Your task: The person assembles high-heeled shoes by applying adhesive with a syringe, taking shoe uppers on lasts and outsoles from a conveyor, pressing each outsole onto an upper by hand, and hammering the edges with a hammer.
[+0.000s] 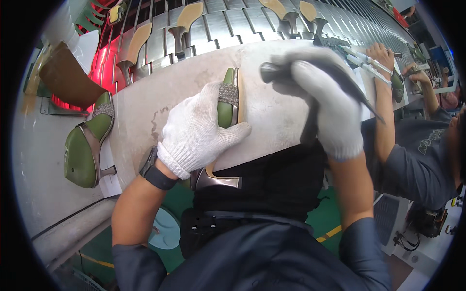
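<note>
My left hand, in a white knitted glove, is closed around a heeled shoe on a green last. The shoe lies on its side on the pale worktop, toe away from me. A glittery strap crosses it, a tan sole runs along its right side, and its metallic heel sticks out over the near table edge. To the right, my gloved right hand is raised and grips a dark hammer, smeared by motion. The round face of the hammer points left, its thin tail points right, and it is apart from the shoe.
Another heeled shoe on a green last stands at the left beside a brown curved sheet. Several tan soles with heels lie on the metal slatted conveyor behind. At right, a co-worker's arm reaches over the table.
</note>
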`<state>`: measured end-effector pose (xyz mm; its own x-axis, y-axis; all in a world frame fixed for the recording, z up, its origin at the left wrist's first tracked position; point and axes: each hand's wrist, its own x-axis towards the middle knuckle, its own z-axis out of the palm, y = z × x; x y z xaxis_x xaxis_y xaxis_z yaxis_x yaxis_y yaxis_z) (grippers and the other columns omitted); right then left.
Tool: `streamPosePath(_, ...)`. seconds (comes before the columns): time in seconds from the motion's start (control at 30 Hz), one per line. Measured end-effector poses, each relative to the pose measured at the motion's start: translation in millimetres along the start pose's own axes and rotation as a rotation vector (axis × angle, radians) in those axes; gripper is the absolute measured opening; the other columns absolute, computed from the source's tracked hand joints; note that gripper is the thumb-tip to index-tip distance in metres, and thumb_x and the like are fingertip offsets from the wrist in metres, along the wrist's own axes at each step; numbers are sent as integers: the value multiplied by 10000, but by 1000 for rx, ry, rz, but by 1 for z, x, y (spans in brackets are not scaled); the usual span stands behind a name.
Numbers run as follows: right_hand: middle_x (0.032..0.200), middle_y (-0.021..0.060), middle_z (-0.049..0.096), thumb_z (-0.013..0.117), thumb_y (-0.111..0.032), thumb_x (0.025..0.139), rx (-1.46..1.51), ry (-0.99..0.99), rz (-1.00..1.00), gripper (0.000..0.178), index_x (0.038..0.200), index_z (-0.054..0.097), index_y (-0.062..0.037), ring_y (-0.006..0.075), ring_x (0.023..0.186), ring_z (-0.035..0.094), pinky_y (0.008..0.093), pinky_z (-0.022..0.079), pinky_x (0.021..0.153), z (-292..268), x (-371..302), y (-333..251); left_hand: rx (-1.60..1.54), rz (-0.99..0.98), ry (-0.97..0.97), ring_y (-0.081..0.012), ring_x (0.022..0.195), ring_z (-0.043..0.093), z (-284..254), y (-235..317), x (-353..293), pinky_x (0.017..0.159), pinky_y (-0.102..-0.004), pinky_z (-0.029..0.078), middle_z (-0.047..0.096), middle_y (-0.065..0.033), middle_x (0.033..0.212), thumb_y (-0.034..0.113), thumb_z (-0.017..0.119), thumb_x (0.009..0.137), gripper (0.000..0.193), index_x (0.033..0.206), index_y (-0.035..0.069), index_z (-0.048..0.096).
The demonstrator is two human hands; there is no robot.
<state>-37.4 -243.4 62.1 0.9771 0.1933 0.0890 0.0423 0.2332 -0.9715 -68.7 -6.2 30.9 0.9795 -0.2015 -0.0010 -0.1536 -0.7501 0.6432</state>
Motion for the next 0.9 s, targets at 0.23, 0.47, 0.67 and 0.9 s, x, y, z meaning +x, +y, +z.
streamPosePath(0.23,1114,76,803,639,-185,1089,-138,-137,188,261,1167,786,16,155,1058,744,317,600,925,12,11,30,21,22,-9,-451,993,761,-8,-3,2,901,-507,614,766,-264,1028,424,869,817,694,1320,-7,660)
streamPosePath(0.47,1218,212,758,628,-82,1070,-47,76,199,241,1231,679,89,322,1172,766,397,620,1045,-26,0,53,-699,322,360,-295,1340,663,-61,43,-29,1103,-418,556,622,-230,1486,71,893,808,848,1530,-53,467)
streamPosePath(0.67,1219,161,785,687,-107,1038,-136,-26,-26,256,1238,709,52,254,1142,750,392,586,1021,8,-39,2,-302,547,278,-279,1362,645,-48,41,-26,1189,-430,480,654,-193,1382,23,825,815,617,1362,-5,541)
streamPosePath(0.9,1289,290,744,822,-75,930,-447,-491,-448,376,1244,651,41,347,1172,748,476,572,1072,15,-58,-85,-288,547,471,-406,1111,737,-24,65,-24,979,-441,584,713,-214,1198,-36,844,714,651,1320,-11,607)
